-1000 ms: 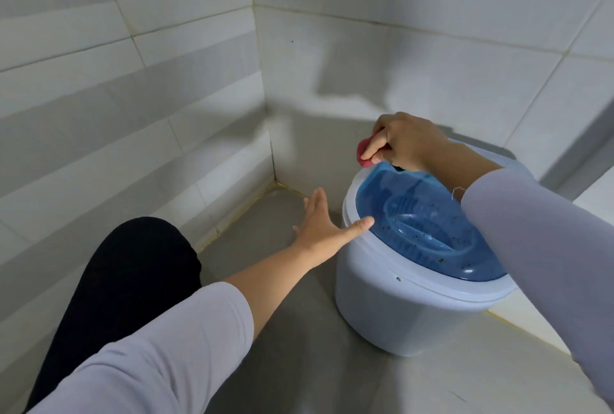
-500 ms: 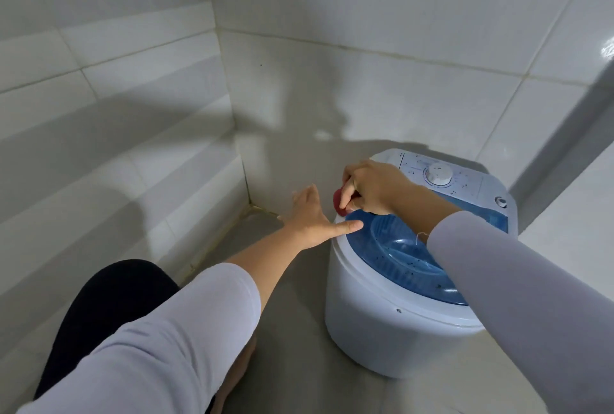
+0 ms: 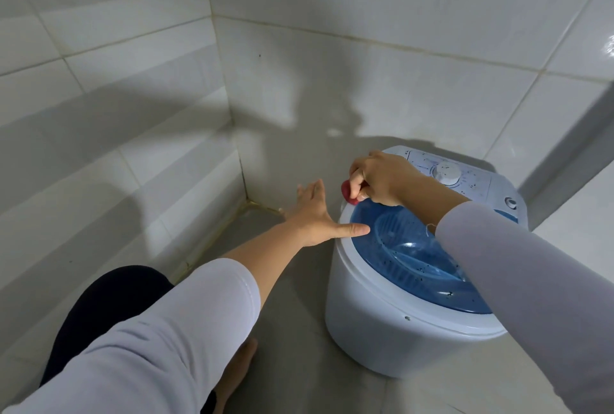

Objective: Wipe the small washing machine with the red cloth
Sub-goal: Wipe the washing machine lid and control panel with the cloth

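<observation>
— Where is the cloth?

— The small bunched red cloth (image 3: pixel 348 193) is pinched in the right hand (image 3: pixel 382 177), whose fingers are curled closed around it. Only a rounded red wad pokes out on the hand's left side; the rest is hidden inside the fist. The wad sits at the far left edge of the washer's rim, pressed against or just above the white ring. I cannot tell which.

— And the machine?

— One small round white plastic washing machine (image 3: pixel 372 320) with a translucent blue lid (image 3: pixel 408 247) stands on the grey tiled floor (image 3: pixel 299 363), near the corner where the two white tiled walls (image 3: pixel 365 64) meet. Dark specks dot the blue lid. At its far edge there is a white control panel with one round white dial (image 3: pixel 448 174) and a smaller round fitting to the right.

— What is the other hand doing?

— The left hand (image 3: pixel 315 214) is spread flat with nothing in it, fingers reaching down along the washer's left side, and the thumb lying across the rim so that its tip touches the lid's edge.

— Anything else?

— Two pale sleeves (image 3: pixel 199 330), one on each forearm, a dark-clad knee (image 3: pixel 109 307) at lower left, and a bare foot (image 3: pixel 239 367) on the floor beneath the left arm. One cloth, one washer, two hands.
</observation>
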Motion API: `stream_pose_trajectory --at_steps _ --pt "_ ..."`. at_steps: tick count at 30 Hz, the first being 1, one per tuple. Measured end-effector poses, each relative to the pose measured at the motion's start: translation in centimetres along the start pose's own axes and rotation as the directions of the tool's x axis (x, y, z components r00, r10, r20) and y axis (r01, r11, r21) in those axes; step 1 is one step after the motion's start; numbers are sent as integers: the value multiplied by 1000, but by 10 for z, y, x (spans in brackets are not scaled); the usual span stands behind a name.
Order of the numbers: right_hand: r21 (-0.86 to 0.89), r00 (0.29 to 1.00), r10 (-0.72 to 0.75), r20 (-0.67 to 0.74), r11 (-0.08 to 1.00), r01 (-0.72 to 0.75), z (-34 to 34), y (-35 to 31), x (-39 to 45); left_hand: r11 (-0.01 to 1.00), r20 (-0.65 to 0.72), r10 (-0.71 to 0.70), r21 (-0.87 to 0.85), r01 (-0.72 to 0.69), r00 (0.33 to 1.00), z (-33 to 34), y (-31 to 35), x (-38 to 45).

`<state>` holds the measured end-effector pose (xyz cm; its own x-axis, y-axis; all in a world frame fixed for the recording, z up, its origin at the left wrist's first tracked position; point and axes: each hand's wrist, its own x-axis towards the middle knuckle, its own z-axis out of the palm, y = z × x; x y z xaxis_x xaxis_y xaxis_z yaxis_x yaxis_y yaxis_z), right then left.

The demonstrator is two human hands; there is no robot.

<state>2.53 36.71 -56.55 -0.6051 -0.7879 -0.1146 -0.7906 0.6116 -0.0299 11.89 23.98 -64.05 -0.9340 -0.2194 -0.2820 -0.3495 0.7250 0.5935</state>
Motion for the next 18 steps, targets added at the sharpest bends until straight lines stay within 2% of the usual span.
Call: stream_pose_trajectory --at_steps 7,18 --pt "-52 998 55 -12 997 -55 -2 10 8 1000 5 2 4 -2 1000 -1 0 -1" --pt "-184 988 90 -126 977 -112 -2 21 17 1000 36 14 5 -15 999 2 -1 1"
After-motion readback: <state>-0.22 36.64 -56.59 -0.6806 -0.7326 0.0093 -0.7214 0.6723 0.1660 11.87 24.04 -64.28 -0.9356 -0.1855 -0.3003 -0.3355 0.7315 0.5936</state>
